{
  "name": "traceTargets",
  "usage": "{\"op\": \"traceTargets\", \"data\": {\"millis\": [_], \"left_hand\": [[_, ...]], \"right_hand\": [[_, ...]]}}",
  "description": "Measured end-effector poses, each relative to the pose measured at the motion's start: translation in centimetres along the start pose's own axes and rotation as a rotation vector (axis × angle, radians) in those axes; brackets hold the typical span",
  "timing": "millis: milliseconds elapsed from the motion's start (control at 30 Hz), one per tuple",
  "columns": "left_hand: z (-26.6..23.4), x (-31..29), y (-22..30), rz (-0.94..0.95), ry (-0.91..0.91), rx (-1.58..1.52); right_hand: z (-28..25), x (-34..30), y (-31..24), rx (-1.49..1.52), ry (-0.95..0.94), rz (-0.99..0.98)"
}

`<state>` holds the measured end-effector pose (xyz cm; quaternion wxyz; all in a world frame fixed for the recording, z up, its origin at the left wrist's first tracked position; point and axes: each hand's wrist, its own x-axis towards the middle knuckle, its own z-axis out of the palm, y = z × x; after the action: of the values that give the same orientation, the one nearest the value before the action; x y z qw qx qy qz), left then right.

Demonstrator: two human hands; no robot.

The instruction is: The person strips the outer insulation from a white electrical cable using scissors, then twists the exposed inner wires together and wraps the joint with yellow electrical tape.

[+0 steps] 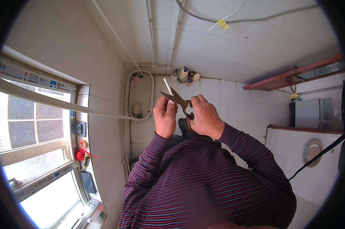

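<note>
In front of my chest, my left hand [165, 121] pinches a thin white cable-like piece [166, 83] that sticks up past the fingertips. Its exact kind is hard to tell. My right hand [205, 114] is wrapped round the handles of a pair of dark, rusty scissors [183, 103]. The scissor blades are spread and point up to the left, crossing the white piece just above my left thumb. Whether they touch it I cannot make out.
A white wire rack [154, 93] hangs in the corner, and several bottles [184, 72] stand on the floor by the wall. A tape roll [83, 144], a screwdriver [86, 160] and a phone [88, 182] lie on the windowsill at left. A grey hose [252, 20] runs along the wall.
</note>
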<state>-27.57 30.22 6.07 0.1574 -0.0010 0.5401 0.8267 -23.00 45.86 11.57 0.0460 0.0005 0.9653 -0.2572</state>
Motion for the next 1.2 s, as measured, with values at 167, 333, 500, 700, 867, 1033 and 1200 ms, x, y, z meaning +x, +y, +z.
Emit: {"op": "traceTargets", "data": {"millis": [167, 333, 500, 700, 867, 1033, 1200], "left_hand": [[-2.3, 0.7, 3.1, -0.181, -0.245, 0.121], [-1.6, 0.2, 2.8, -0.227, -0.136, -0.057], [-0.1, 0.1, 0.8, -0.125, 0.112, -0.206], [0.8, -0.1, -0.6, -0.059, 0.139, -0.388], [1.4, -0.4, -0.1, -0.098, 0.203, -0.382], [1.6, -0.5, -0.4, -0.062, 0.161, -0.363], [1.4, -0.9, -0.9, -0.108, 0.18, -0.372]], "right_hand": [[-2.5, 0.5, 2.3, 0.222, -0.258, -0.121], [-4.1, 2.2, 2.1, 0.503, -0.527, 0.075], [-1.1, 1.0, 1.1, 0.164, -0.179, 0.015], [0.7, 1.1, -1.1, -0.028, -0.082, 0.078], [0.6, 1.3, -1.6, -0.089, -0.039, 0.047], [0.3, 1.0, -1.9, -0.056, -0.082, 0.107], [0.3, 0.7, -1.6, -0.019, -0.126, 0.137]]}}
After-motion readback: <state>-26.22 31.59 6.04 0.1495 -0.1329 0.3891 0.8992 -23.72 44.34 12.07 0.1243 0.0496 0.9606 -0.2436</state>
